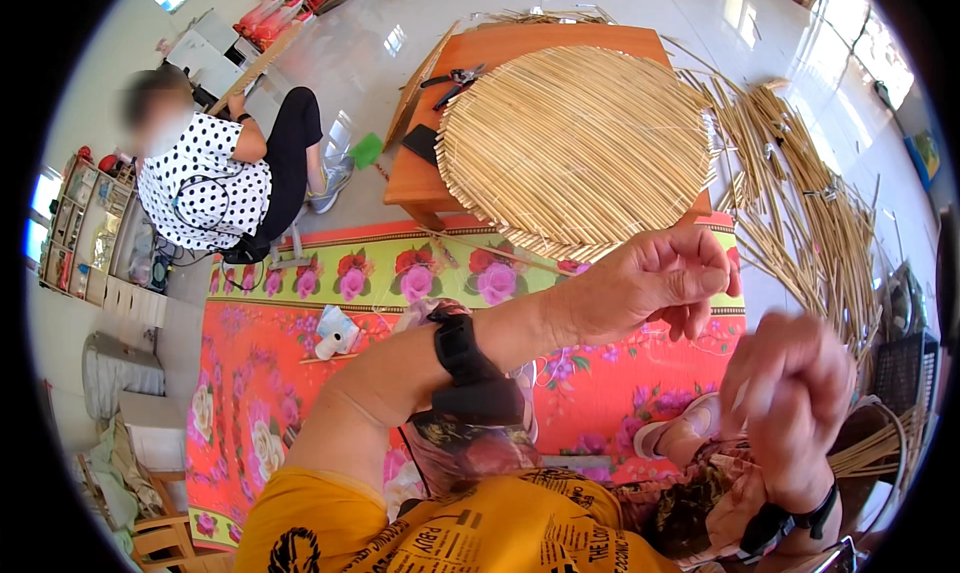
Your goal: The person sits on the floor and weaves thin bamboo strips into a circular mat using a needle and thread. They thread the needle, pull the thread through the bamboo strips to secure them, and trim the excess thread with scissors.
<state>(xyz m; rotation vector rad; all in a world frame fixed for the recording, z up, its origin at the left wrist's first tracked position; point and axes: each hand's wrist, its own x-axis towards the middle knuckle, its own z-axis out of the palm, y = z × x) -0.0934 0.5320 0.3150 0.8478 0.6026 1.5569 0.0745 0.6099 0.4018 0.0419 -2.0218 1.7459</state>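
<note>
My left hand (655,285) is raised in front of me, thumb and fingertips pinched together, with nothing visible between them. It hovers just below the near rim of a round woven straw mat (575,143), which lies on a low orange table (415,178). My right hand (795,398) is lower and to the right. It is blurred, its fingers are curled and its back faces me, so its palm is hidden. Both wrists wear black bands. The hands are close but apart.
Loose straw stalks (800,203) lie heaped on the floor to the right of the table. Pliers (455,78) and a black pad (420,143) rest on the table's left side. A floral floor mat (300,373) spreads below. Another person in a dotted top (205,183) sits at the left.
</note>
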